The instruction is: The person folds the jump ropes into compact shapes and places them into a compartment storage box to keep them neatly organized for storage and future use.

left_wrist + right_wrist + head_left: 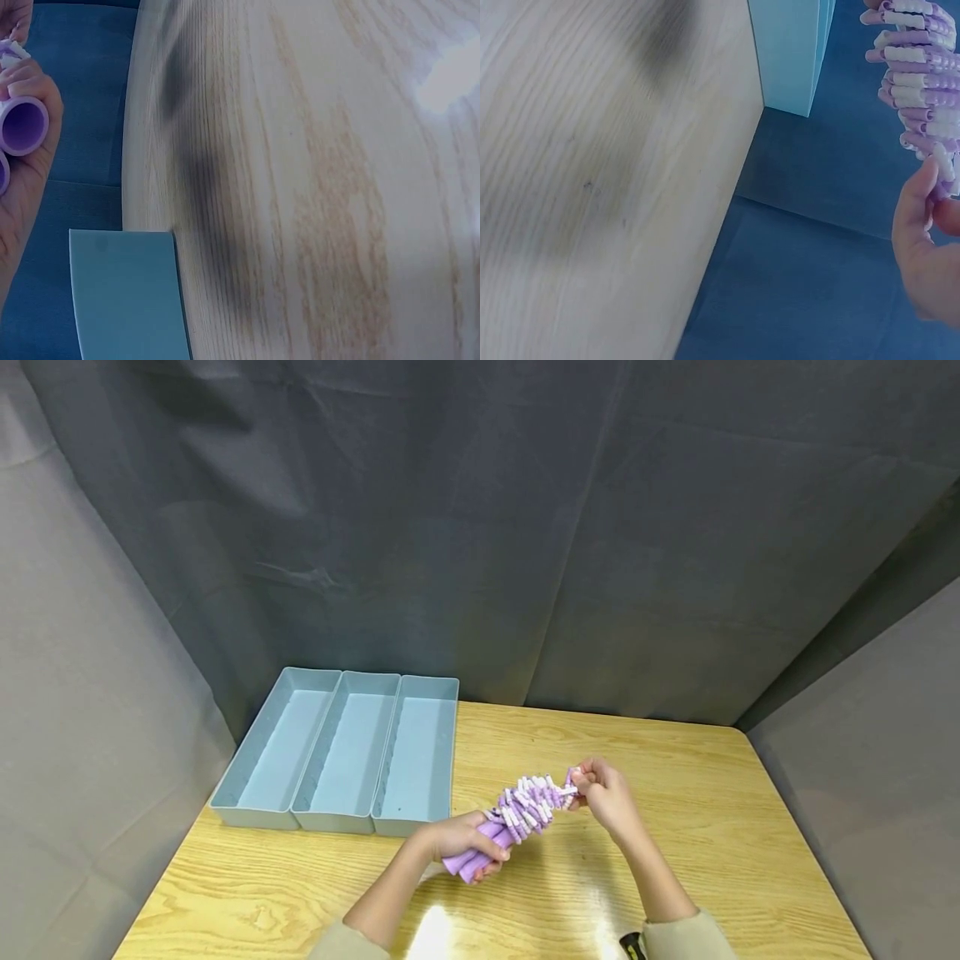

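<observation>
A jump rope with purple and white beads (527, 807) is gathered into a bundle above the table. My left hand (465, 838) grips its two purple handles (474, 862) side by side; the hollow end of one handle (22, 126) faces the left wrist camera. At the other end of the bundle, my right hand (606, 795) pinches a short length of the beaded rope between thumb and fingers. The right wrist view shows the beads (922, 82) wound in close rows, with the pinching fingertips (927, 174) below them.
A blue-grey tray with three long compartments (345, 814) stands at the back left of the wooden table (675, 827). Grey curtains (480, 527) enclose the back and sides. A small black and yellow object (632, 945) shows by the right sleeve.
</observation>
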{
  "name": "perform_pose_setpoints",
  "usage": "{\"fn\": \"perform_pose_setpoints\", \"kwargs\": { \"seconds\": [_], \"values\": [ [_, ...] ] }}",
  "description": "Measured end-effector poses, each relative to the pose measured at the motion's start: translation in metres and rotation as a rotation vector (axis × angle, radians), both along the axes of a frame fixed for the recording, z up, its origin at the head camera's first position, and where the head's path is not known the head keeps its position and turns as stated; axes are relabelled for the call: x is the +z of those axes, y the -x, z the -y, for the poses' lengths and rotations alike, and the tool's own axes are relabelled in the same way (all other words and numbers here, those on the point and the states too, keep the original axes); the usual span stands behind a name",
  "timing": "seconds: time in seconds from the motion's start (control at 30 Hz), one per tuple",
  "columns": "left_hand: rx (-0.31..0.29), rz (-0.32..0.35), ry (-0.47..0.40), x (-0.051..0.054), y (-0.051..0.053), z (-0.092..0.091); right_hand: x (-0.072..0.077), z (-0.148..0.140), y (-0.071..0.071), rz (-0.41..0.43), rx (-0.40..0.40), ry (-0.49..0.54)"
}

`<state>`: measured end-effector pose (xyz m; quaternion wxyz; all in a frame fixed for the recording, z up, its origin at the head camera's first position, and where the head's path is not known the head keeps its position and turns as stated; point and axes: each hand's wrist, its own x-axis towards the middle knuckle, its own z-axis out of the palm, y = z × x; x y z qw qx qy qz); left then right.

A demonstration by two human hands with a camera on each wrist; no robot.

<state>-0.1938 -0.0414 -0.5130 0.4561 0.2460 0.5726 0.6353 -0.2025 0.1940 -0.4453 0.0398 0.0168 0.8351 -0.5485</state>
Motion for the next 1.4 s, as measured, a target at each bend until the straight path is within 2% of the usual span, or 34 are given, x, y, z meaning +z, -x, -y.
{"fn": "perform_pose_setpoints", "kwargs": {
  "seconds": [0.2,0.4,0.57,0.73,0.83,0.97,1.03,1.2,1.4],
  "values": [
    [0.008,-0.01,0.038,-0.001,0.0,0.001,-0.006,-0.002,0.003,0.087,0.004,0.135],
    [0.039,0.019,0.043,-0.006,-0.001,0.004,-0.01,-0.004,0.004,0.125,0.043,0.225],
    [0.057,0.05,0.015,-0.008,-0.003,0.006,-0.009,-0.005,0.005,0.136,0.072,0.273],
    [0.043,0.062,-0.013,-0.009,-0.002,0.007,-0.008,-0.008,0.007,0.132,0.142,0.264],
    [0.041,0.07,-0.026,-0.009,-0.002,0.008,-0.006,-0.01,0.006,0.077,0.196,0.215],
    [0.056,0.069,-0.051,-0.009,-0.001,0.008,-0.004,-0.01,0.006,-0.064,0.246,0.093],
    [0.074,0.094,-0.073,-0.008,-0.001,0.009,-0.003,-0.008,0.006,-0.136,0.25,0.029],
    [0.103,0.124,-0.139,-0.008,0.002,0.013,-0.002,-0.002,0.006,-0.276,0.207,-0.049],
    [0.137,0.104,-0.198,-0.008,0.006,0.023,-0.009,0.008,0.008,-0.437,0.158,-0.133]
  ]
}}
